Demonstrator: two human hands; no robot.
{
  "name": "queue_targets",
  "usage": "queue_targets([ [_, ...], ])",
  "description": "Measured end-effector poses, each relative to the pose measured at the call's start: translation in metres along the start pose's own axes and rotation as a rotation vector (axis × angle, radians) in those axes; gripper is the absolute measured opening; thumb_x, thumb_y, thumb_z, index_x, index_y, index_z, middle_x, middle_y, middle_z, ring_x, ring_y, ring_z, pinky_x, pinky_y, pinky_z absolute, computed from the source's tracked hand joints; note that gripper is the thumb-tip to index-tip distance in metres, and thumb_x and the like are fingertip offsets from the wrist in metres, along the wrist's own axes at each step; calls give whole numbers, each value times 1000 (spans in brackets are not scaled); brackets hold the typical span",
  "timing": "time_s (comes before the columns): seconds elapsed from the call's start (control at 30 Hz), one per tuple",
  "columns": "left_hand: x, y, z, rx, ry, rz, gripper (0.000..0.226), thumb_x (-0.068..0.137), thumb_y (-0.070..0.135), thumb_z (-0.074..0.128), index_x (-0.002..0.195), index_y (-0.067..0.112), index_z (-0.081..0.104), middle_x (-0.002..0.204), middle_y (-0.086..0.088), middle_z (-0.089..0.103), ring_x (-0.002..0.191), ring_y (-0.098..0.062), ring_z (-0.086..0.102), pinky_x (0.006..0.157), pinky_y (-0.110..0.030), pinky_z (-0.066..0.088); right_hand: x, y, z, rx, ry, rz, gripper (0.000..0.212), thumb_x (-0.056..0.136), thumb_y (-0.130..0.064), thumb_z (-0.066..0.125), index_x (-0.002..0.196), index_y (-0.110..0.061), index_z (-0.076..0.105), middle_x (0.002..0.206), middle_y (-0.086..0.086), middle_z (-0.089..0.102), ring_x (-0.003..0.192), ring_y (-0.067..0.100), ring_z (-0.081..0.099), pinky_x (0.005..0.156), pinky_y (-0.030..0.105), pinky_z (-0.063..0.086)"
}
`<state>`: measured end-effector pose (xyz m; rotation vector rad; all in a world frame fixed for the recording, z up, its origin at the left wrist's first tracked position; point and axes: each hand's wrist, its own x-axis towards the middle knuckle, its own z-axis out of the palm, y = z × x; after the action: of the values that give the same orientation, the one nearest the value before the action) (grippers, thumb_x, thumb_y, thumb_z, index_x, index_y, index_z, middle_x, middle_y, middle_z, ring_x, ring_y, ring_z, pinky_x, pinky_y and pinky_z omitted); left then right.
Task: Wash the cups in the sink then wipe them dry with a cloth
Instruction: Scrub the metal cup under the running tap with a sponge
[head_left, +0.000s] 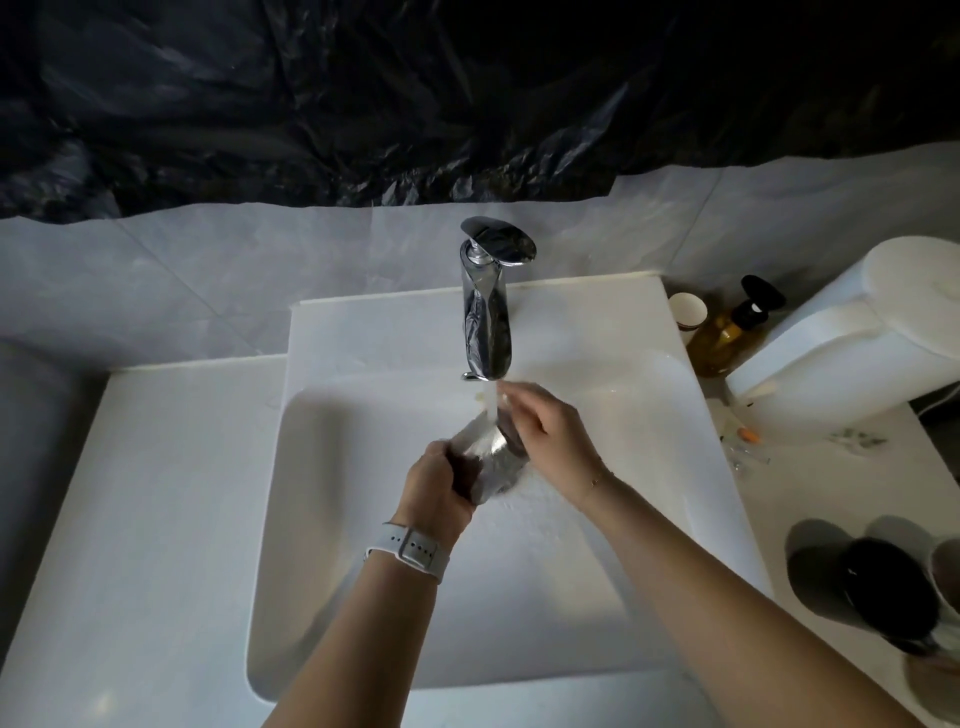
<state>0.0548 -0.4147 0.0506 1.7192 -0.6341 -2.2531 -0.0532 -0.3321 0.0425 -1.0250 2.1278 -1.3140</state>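
A dark, shiny cup (491, 462) is held tilted over the white sink (363, 597), under water running from the chrome tap (485, 317). My left hand (436, 486), with a white watch strap on the wrist, grips the cup's lower end. My right hand (550, 434) holds the cup's upper side by the rim, fingers against it. Much of the cup is hidden by the water stream and my hands. More cups (883, 587), dark and grey, stand on the counter at the right edge. No cloth is visible.
Right of the sink stand a small paper cup (687, 310), an amber pump bottle (730, 332) and a large white appliance (857, 332). Small bits of litter (748, 441) lie on the right counter. White counter (130, 493) extends left. Black plastic sheeting (415, 93) hangs behind.
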Motion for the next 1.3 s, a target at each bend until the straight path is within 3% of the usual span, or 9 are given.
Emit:
queue_targets([
  [0.2,8,1,-8,44,16,118,40,106,25,31,96,1,61,74,-18,60,63,-30,57,60,-32,49,-35,-13,13,105,35,-59,34,97,-26,48,120,-8,64,127,4,64,119,10,58,103,22,42],
  [0.27,3,0,-5,98,-51,178,43,108,26,27,93,2,59,76,-16,66,61,-27,62,57,-28,51,-18,-16,6,127,16,79,32,97,-27,52,122,-10,63,127,4,63,117,11,57,104,26,42],
  [0.47,-2,11,-2,391,-172,404,45,105,27,35,90,3,69,91,-23,72,85,-33,68,88,-46,51,-22,-3,-2,453,-19,445,38,80,-40,74,111,-21,62,108,-2,69,102,13,66,85,29,54],
  [0.67,-9,9,-27,572,-146,748,15,89,36,59,93,24,67,101,3,61,95,-13,56,82,-20,42,-22,-2,8,1011,34,698,50,88,-43,61,119,-4,63,101,20,65,75,24,59,55,28,47],
  [0.83,-2,5,-60,738,-488,530,98,60,74,72,144,38,36,148,17,40,138,0,35,113,-28,30,-25,-3,10,1136,-200,745,51,90,-52,48,110,-8,65,85,13,65,59,22,53,52,25,45],
  [0.9,1,1,-52,743,-587,558,103,60,65,81,144,27,37,144,11,49,131,1,45,108,-24,39,-29,-4,15,1115,-273,720,55,92,-57,40,106,-12,69,86,13,62,61,21,46,55,29,41],
  [1.03,5,-10,-31,658,-438,758,63,67,13,89,120,9,55,117,-6,65,107,-11,64,87,-25,50,-31,-1,19,1073,-313,677,56,95,-56,34,111,-14,67,89,10,64,58,18,41,55,30,33],
  [1.17,9,-9,-34,713,-378,880,72,61,28,90,121,16,53,116,7,64,112,-10,60,94,-19,46,-32,14,2,935,-158,795,52,94,-43,34,103,0,61,76,17,55,58,25,46,50,29,42],
  [1.3,10,1,-34,774,-381,897,71,59,33,90,119,24,54,113,11,64,103,-4,59,84,-11,43,-40,14,-27,798,-25,743,40,94,-12,29,117,9,53,73,17,49,63,27,50,64,37,48],
])
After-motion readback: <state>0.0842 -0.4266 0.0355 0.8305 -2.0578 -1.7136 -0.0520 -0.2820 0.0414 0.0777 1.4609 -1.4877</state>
